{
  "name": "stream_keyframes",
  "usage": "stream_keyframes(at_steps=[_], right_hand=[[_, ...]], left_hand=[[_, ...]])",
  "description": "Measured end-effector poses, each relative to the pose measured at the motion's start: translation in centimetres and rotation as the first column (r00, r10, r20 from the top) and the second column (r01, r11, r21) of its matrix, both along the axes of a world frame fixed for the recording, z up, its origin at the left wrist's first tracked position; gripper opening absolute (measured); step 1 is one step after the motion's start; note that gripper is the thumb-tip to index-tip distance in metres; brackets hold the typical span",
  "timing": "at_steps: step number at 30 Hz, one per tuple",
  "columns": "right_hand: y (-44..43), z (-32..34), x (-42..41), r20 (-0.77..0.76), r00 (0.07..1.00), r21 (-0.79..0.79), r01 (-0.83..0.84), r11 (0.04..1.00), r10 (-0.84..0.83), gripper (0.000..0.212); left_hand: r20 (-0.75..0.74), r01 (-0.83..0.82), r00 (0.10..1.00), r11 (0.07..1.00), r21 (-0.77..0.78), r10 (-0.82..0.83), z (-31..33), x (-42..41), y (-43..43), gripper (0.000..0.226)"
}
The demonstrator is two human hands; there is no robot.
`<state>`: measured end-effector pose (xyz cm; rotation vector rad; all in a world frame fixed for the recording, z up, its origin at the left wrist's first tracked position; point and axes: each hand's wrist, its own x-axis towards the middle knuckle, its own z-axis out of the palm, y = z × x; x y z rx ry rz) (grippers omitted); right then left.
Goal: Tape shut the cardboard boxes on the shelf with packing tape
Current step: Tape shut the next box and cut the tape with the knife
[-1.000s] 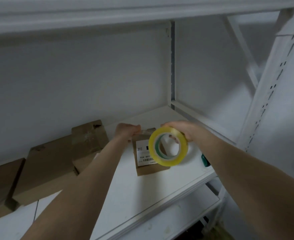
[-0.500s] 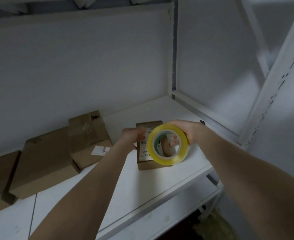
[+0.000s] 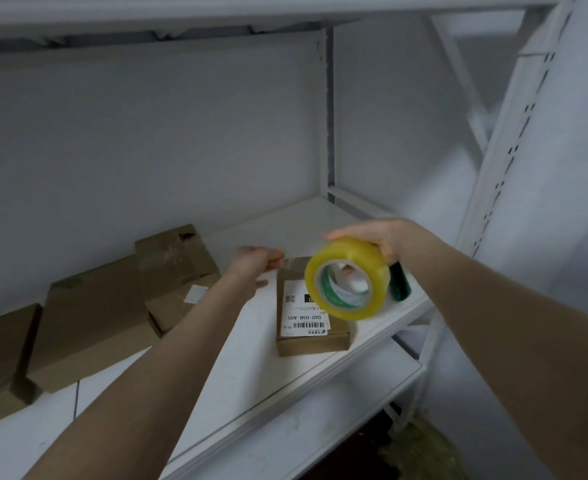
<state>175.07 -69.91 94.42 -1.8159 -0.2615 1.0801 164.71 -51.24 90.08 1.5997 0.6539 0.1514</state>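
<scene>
My right hand (image 3: 382, 237) grips a yellow roll of clear packing tape (image 3: 349, 277) above a small cardboard box (image 3: 308, 341) with a white shipping label. The box lies flat on the white shelf (image 3: 251, 368) near its front right corner. My left hand (image 3: 256, 263) pinches the loose tape end at the box's far left edge, with a short clear strip stretched toward the roll. The roll hides part of the box's top.
Several larger cardboard boxes (image 3: 91, 320) lie along the back left of the shelf, one small box (image 3: 178, 268) stacked against them. A dark green object (image 3: 400, 284) lies right of the labelled box. White uprights (image 3: 514, 140) frame the right side; a lower shelf (image 3: 285, 441) sits below.
The roll has risen and swung right, uncovering the box's label. My left hand moved from the box's left side to its far left edge, still pinching the tape end.
</scene>
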Motion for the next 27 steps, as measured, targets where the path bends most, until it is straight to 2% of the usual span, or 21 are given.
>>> stream_keyframes(at_steps=[2,4,9,13,17,20,22,25,27], right_hand=[[0.2,2.1,0.0,0.015,0.999,0.019,-0.046,0.999,0.046,0.041],[0.4,3.3,-0.8,0.039,0.998,0.039,-0.046,0.998,0.045,0.039],[0.2,1.9,-0.3,0.039,0.999,0.206,0.019,0.978,-0.028,0.029],[0.1,1.8,1.2,0.163,0.985,0.212,0.026,0.977,-0.061,0.027],[0.0,3.0,2.1,0.388,0.921,0.059,-0.017,0.998,-0.008,0.03],[-0.6,3.3,3.0,0.527,0.838,-0.177,-0.058,0.983,0.144,0.031],[-1.4,2.9,3.7,0.526,0.818,-0.279,-0.095,0.956,0.235,0.032],[-1.8,2.2,5.2,0.558,0.801,-0.29,-0.056,0.955,0.217,0.034],[-1.6,1.5,6.1,0.595,0.771,-0.352,-0.005,0.936,0.228,0.041]], left_hand=[[0.101,-0.066,0.992,0.997,-0.039,0.069,1.8,0.6,0.1,0.013],[0.161,-0.134,0.976,0.987,-0.086,0.147,3.0,1.2,0.2,0.018],[0.211,-0.218,0.948,0.97,-0.107,0.237,3.6,1.6,1.3,0.021],[0.246,-0.229,0.94,0.972,-0.055,0.235,3.8,2.1,2.4,0.019],[0.223,-0.233,0.947,0.972,-0.021,0.232,3.4,3.1,1.9,0.019],[0.216,-0.329,0.919,0.943,-0.046,0.331,3.5,3.3,3.1,0.013],[0.21,-0.372,0.905,0.928,-0.027,0.369,3.5,3.5,4.6,0.011],[0.167,-0.359,0.917,0.932,-0.051,0.362,2.3,3.8,5.1,0.014],[0.107,-0.35,0.928,0.934,-0.075,0.356,0.7,4.2,4.6,0.016]])
